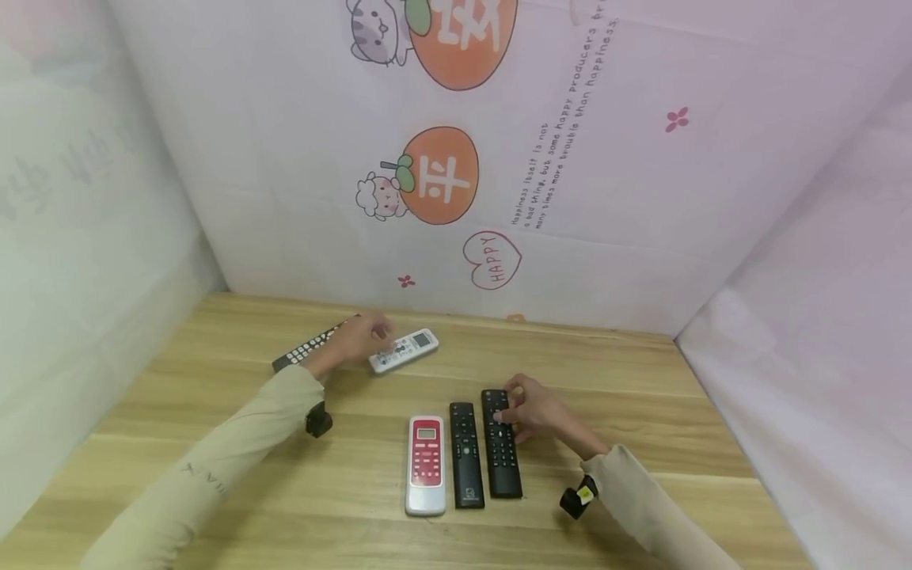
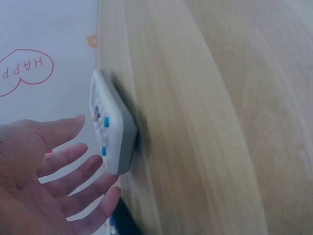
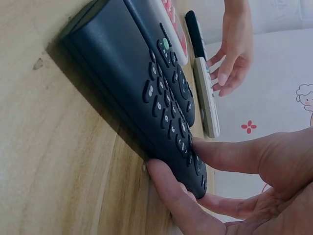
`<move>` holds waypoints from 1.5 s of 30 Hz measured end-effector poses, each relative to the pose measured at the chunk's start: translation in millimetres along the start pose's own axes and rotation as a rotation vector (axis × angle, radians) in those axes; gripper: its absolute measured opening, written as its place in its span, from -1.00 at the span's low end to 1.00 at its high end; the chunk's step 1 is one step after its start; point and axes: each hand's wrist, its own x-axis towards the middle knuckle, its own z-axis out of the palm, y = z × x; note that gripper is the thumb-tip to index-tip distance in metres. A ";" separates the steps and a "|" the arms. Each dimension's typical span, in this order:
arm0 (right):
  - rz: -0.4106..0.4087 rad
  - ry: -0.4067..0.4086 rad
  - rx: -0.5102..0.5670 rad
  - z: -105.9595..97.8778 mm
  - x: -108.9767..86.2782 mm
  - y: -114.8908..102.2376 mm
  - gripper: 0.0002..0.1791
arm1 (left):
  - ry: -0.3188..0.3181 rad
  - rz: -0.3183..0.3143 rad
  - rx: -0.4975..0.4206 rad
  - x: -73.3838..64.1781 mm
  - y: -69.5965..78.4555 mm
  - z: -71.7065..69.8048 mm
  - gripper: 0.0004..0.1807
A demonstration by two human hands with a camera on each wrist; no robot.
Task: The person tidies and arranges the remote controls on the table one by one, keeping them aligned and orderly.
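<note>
My left hand (image 1: 362,336) hovers over the lower end of a white remote control (image 1: 422,340). In the left wrist view its fingers are spread and relaxed, with nothing gripped. Behind that wrist lies a dark remote with light buttons (image 1: 299,354), partly covered by the hand. My right hand (image 1: 536,409) holds the far end of a black remote (image 1: 504,467), thumb on the button face and fingers along the edge and end. Left of it, roughly parallel, are a second black remote (image 1: 467,467) and a red-and-white remote (image 1: 427,463).
All the remotes are on a wood-grain table (image 1: 342,507). A white printed cloth (image 1: 591,261) rises at the table's back edge, with more pale cloth on both sides. Each sleeve cuff carries a small black device (image 1: 318,419).
</note>
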 end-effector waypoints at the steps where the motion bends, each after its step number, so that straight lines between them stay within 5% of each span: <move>1: -0.001 -0.003 -0.003 -0.3 0.0 0.1 -0.37 | -0.005 0.004 -0.004 0.8 -0.6 2.2 -0.52; 16: 0.004 -0.013 -0.001 -0.6 -0.5 0.5 -0.39 | -0.077 -0.039 0.054 8.0 5.8 11.5 -0.47; 23: -0.001 -0.019 0.004 -0.1 -0.6 1.2 -0.40 | -0.148 -0.065 -0.092 4.3 9.9 10.0 -0.50; 45: -0.013 -0.016 -0.009 -1.6 1.2 1.3 -0.41 | -0.295 -0.234 -0.357 -2.6 6.3 -6.6 -0.70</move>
